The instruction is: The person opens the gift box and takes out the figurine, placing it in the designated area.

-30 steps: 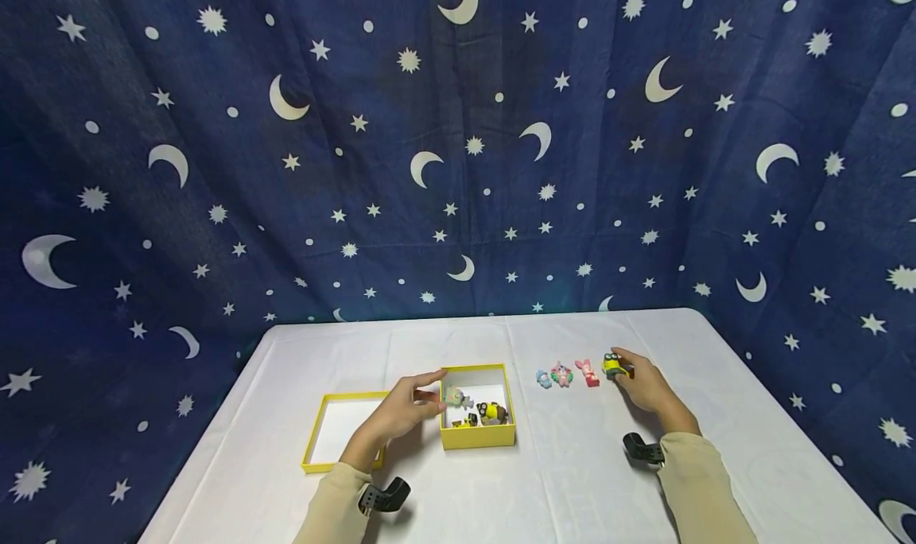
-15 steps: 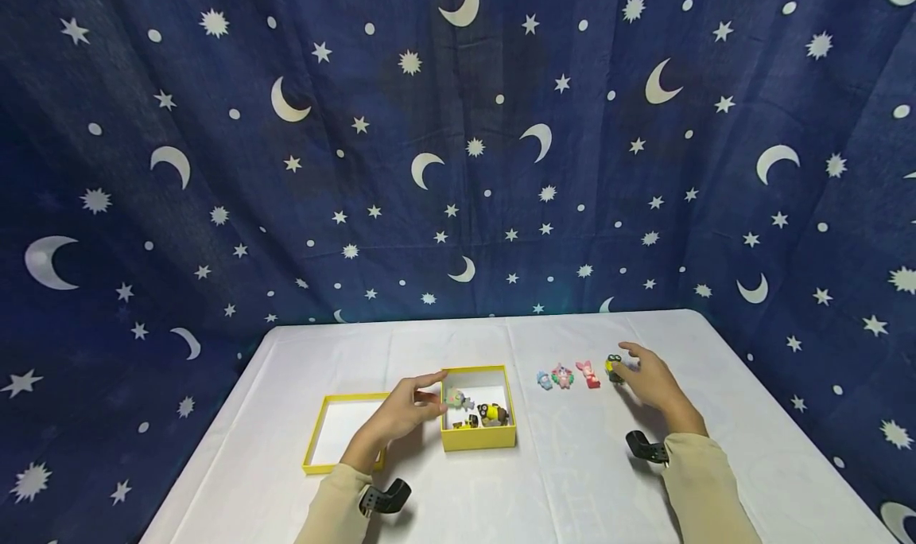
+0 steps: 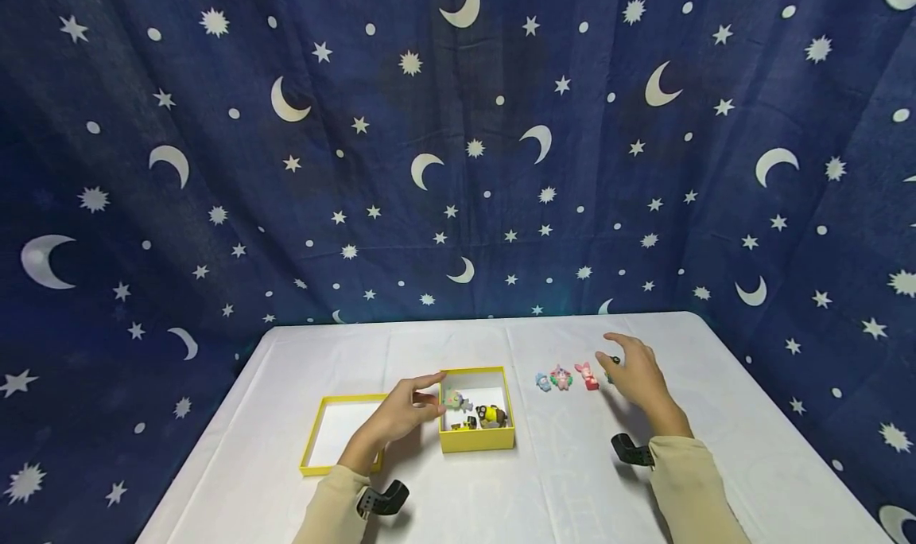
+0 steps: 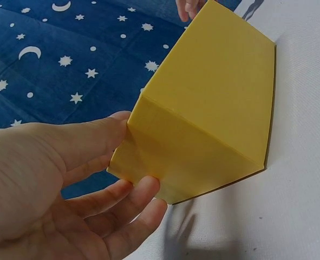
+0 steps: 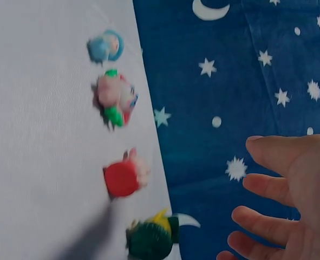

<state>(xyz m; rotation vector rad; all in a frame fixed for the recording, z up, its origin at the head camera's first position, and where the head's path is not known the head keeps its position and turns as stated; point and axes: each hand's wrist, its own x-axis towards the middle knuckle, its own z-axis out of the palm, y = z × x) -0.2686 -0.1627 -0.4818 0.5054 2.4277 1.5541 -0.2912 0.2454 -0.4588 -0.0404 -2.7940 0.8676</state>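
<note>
Head view shows a person's left hand [image 3: 401, 413] at the left side of a yellow square box with a white interior [image 3: 477, 440], its thumb and fingers bent about the left wall, as the left wrist view confirms. Inside lie a pale green figure [image 3: 455, 401] on the far left, a plump black, yellow and brown figure [image 3: 491, 415] on the right, and a smaller black-and-yellow figure [image 3: 465, 424] on the near side. Left of the box, partly behind the left forearm, sits a shallow yellow-rimmed white lid [image 3: 339, 429]. On the right, the right hand [image 3: 639, 375] has its thumb and fingers spread wide around nothing, near a small dark green and yellow figure [image 5: 151, 241] that it partly hides from the head camera. That figure is the right end of a row on the white-covered table [image 3: 565, 464]; leftward come a pink-eared red figure [image 3: 588, 375], a pink-and-green figure [image 3: 561, 378] and a light blue figure [image 3: 544, 382].
</note>
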